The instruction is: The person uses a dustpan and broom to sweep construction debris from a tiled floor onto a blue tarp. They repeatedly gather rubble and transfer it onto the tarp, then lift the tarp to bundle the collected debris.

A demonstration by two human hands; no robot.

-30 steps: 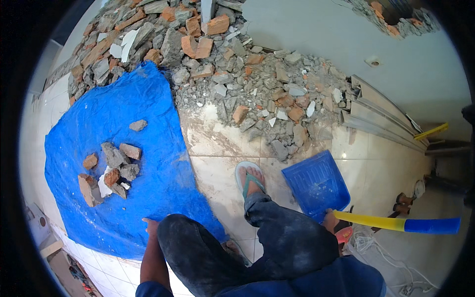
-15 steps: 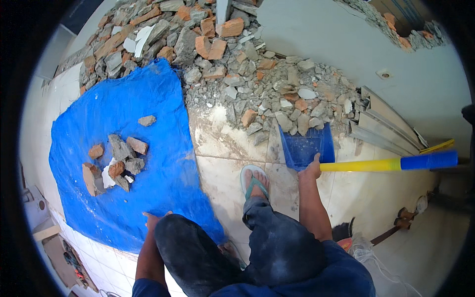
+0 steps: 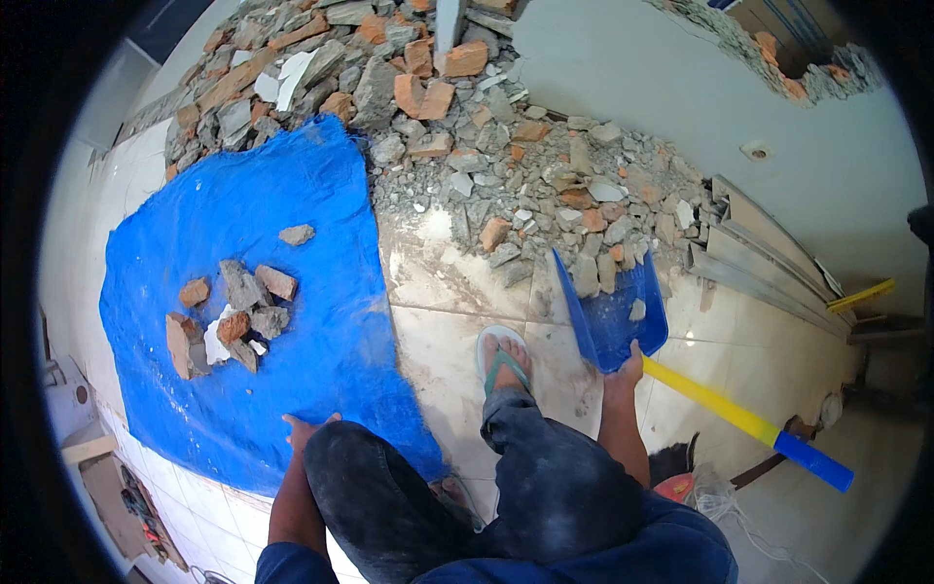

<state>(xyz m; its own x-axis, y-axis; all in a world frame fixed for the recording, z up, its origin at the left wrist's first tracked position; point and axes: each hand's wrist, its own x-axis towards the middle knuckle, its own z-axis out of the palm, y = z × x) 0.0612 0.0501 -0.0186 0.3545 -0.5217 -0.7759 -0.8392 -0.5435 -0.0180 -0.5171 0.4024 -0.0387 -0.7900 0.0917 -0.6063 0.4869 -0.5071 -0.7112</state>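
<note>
In the head view, your right hand [image 3: 625, 364] holds the blue dustpan [image 3: 608, 336] where its handle [image 3: 715, 398] starts, right of the blue sheet [image 3: 331, 321]. A few bits of rubble [image 3: 637, 310] sit in the dustpan. Your left hand [image 3: 303, 430] is by the sheet's near edge; I can't tell its grip.

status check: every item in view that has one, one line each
Blue dustpan: mouth against the rubble, a few pieces in it
Yellow-and-blue handle: attached, angled out to the right
Right hand: gripping the dustpan where the handle joins
Left hand: beside a bent knee, partly hidden, grip unclear
Blue tarp: spread out, creased, with loose chunks on it
Rubble: broken, heaped
Wall: broken open, upper right
</note>
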